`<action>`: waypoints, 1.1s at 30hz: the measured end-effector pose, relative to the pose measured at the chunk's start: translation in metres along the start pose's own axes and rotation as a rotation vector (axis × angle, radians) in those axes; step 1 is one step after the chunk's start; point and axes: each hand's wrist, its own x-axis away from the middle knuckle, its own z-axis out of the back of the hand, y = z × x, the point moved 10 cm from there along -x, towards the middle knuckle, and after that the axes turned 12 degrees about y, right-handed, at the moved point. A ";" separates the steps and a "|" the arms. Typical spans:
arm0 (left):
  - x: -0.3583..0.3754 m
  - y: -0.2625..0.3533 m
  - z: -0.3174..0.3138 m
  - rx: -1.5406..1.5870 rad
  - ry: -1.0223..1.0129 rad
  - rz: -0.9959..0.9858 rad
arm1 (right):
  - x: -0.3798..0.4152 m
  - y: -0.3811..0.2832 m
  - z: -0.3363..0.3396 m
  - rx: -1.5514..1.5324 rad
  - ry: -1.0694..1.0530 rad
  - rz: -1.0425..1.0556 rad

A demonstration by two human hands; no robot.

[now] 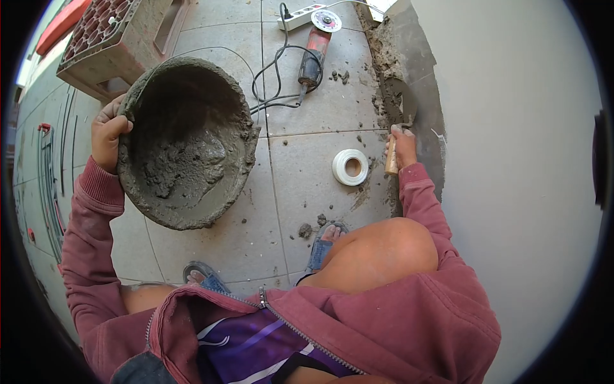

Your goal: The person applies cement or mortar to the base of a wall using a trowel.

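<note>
My left hand (107,132) grips the rim of a mortar-crusted bowl (185,137), held tilted above the floor, with wet grey mortar (185,163) lying in its bottom. My right hand (401,146) is closed on the wooden handle of a trowel (400,105). The trowel's blade presses against a strip of fresh mortar (390,64) along the base of the grey wall (511,160).
A roll of white tape (350,167) lies on the tiled floor (307,198) beside my right hand. An angle grinder (315,54) with its cable and a power strip (300,16) lie farther off. A brick (115,38) stands at upper left. Mortar crumbs dot the tiles.
</note>
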 end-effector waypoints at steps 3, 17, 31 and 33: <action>-0.001 -0.005 0.003 0.026 0.003 0.013 | -0.012 0.023 0.000 0.306 0.065 0.266; -0.002 -0.006 0.001 0.011 -0.035 0.027 | -0.023 0.051 -0.003 0.089 0.044 -0.089; -0.006 -0.008 -0.004 -0.012 -0.059 0.004 | -0.054 0.016 -0.041 0.224 0.072 -0.004; 0.002 0.001 -0.020 0.033 -0.059 0.002 | -0.050 0.014 -0.042 0.073 0.035 -0.087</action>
